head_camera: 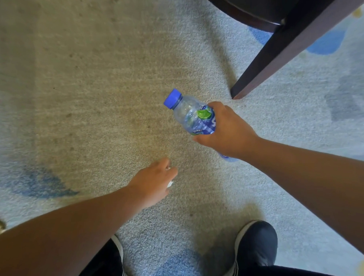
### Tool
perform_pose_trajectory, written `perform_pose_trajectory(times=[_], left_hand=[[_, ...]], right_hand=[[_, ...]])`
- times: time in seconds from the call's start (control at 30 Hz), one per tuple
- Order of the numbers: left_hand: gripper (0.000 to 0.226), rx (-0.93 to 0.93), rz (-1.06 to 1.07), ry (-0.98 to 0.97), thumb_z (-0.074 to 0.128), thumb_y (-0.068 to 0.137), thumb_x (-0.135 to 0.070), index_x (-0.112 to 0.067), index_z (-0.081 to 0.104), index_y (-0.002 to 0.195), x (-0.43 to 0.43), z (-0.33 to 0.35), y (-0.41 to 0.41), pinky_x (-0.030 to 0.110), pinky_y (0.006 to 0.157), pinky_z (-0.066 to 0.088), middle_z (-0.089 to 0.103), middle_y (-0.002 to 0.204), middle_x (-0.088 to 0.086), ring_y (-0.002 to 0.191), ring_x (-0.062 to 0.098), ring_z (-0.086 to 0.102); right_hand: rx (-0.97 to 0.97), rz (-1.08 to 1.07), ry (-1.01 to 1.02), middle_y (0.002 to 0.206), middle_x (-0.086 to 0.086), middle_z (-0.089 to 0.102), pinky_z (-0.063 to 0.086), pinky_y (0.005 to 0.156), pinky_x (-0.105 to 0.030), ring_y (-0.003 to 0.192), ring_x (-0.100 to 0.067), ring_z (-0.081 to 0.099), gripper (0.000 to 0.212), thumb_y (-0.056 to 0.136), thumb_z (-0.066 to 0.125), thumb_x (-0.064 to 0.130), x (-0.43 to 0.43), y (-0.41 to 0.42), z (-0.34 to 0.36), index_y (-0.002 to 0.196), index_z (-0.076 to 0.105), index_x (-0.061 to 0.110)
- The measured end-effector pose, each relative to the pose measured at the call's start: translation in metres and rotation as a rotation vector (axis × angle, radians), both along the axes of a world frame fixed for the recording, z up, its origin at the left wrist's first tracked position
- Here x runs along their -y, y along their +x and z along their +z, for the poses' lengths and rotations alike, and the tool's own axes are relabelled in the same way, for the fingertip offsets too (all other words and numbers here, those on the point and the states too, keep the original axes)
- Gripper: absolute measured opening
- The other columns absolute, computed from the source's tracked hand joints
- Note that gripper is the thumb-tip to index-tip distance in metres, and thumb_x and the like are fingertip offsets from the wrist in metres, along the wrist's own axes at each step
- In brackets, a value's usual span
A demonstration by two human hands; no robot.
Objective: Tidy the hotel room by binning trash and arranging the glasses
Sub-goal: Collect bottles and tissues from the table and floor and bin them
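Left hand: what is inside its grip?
Small white scraps peek out between the curled fingers of the left hand, likely crumpled paper. The hand covers the rest, so its shape is hidden.

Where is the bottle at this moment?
Head view, right of centre: the right hand grips the bottle above the carpet, cap up-left, below the chair leg; the left hand, holding a white scrap, is lower-left.

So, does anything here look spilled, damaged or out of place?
Nothing looks spilled: the bottle is capped, held in the right hand. The left hand seems to hold a white scrap. The carpet has a brownish, speckled area, perhaps soiling or only pattern.
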State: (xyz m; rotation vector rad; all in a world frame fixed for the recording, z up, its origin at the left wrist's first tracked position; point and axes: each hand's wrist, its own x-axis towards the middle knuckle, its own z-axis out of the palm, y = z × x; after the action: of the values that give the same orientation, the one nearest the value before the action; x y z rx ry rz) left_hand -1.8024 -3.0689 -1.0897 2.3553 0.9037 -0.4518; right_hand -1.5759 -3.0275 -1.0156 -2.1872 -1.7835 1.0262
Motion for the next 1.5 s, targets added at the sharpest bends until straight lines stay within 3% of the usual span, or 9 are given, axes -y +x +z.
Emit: perform_pose_trajectory(times=[0.23, 0.4, 0.5, 0.6, 0.7, 0.83, 0.97, 1.17, 1.5], left_hand=[[0.028, -0.094, -0.046, -0.012, 0.056, 0.089, -0.01, -0.016, 0.045, 0.113, 0.002, -0.006, 0.005, 0.029, 0.067, 0.049, 0.045, 0.112, 0.005, 0.088, 0.018, 0.053], [0.024, -0.08, -0.054, -0.03, 0.053, 0.087, -0.008, -0.016, 0.044, 0.108, -0.005, 0.005, 0.01, 0.03, 0.06, 0.046, 0.046, 0.101, 0.002, 0.072, 0.015, 0.049], [0.022, -0.065, -0.019, -0.044, 0.055, 0.086, -0.011, -0.016, 0.044, 0.104, -0.023, 0.021, 0.013, 0.03, 0.06, 0.045, 0.046, 0.101, 0.001, 0.072, 0.015, 0.049], [0.014, -0.048, 0.025, -0.026, 0.053, 0.084, -0.009, -0.013, 0.047, 0.096, -0.045, 0.043, 0.014, 0.026, 0.055, 0.033, 0.043, 0.101, 0.0, 0.064, 0.012, 0.043], [0.012, -0.02, 0.096, 0.03, 0.051, 0.083, -0.006, -0.013, 0.051, 0.093, -0.066, 0.075, 0.009, 0.028, 0.058, 0.036, 0.046, 0.099, 0.0, 0.068, 0.015, 0.047], [0.016, 0.015, 0.243, 0.066, 0.05, 0.084, -0.009, -0.015, 0.053, 0.099, -0.081, 0.137, -0.002, 0.027, 0.063, 0.038, 0.053, 0.094, 0.0, 0.077, 0.017, 0.052], [0.032, 0.03, 0.371, 0.045, 0.049, 0.086, -0.016, -0.017, 0.051, 0.118, -0.08, 0.221, -0.012, 0.03, 0.075, 0.047, 0.056, 0.105, 0.001, 0.089, 0.018, 0.057], [0.012, 0.058, 0.452, 0.159, 0.053, 0.091, -0.027, -0.015, 0.056, 0.092, -0.07, 0.367, -0.016, 0.025, 0.061, 0.033, 0.048, 0.086, -0.006, 0.072, 0.013, 0.05], [0.014, 0.133, 0.494, 0.285, 0.055, 0.089, -0.023, -0.01, 0.057, 0.086, -0.065, 0.584, 0.027, 0.028, 0.062, 0.034, 0.058, 0.088, 0.003, 0.077, 0.023, 0.056]], right_hand=[[-0.024, -0.015, -0.012, 0.11, -0.002, 0.053, 0.052, 0.078, -0.038, 0.093, -0.02, 0.058, 0.071, 0.068, 0.079, 0.046, 0.0, 0.004, -0.003, 0.125, 0.043, 0.023], [-0.022, -0.004, -0.003, 0.11, -0.002, 0.052, 0.05, 0.074, -0.035, 0.092, -0.02, 0.058, 0.072, 0.068, 0.079, 0.046, -0.001, 0.004, 0.001, 0.125, 0.043, 0.022], [-0.026, 0.013, 0.0, 0.11, -0.002, 0.051, 0.048, 0.074, -0.033, 0.092, -0.019, 0.057, 0.072, 0.07, 0.078, 0.045, -0.005, 0.002, 0.01, 0.127, 0.042, 0.022], [-0.044, 0.024, -0.01, 0.11, -0.001, 0.052, 0.051, 0.076, -0.036, 0.092, -0.019, 0.057, 0.071, 0.069, 0.078, 0.046, -0.01, -0.004, 0.025, 0.126, 0.042, 0.022], [-0.079, 0.02, -0.018, 0.108, 0.0, 0.053, 0.052, 0.076, -0.037, 0.091, -0.019, 0.058, 0.068, 0.069, 0.077, 0.045, -0.012, -0.011, 0.051, 0.123, 0.043, 0.024], [-0.137, 0.0, -0.031, 0.106, 0.001, 0.053, 0.053, 0.074, -0.037, 0.089, -0.018, 0.059, 0.064, 0.07, 0.077, 0.043, -0.006, -0.024, 0.109, 0.122, 0.043, 0.026], [-0.177, -0.021, -0.054, 0.106, 0.004, 0.05, 0.051, 0.076, -0.034, 0.09, -0.017, 0.058, 0.065, 0.07, 0.076, 0.044, 0.006, -0.036, 0.187, 0.123, 0.042, 0.03], [-0.233, -0.078, -0.049, 0.106, 0.007, 0.052, 0.051, 0.078, -0.033, 0.091, -0.013, 0.058, 0.061, 0.069, 0.076, 0.047, 0.025, -0.035, 0.325, 0.118, 0.043, 0.035], [-0.295, -0.167, 0.031, 0.106, 0.007, 0.056, 0.053, 0.08, -0.036, 0.089, -0.013, 0.061, 0.058, 0.068, 0.079, 0.038, 0.032, 0.005, 0.543, 0.116, 0.047, 0.03]])
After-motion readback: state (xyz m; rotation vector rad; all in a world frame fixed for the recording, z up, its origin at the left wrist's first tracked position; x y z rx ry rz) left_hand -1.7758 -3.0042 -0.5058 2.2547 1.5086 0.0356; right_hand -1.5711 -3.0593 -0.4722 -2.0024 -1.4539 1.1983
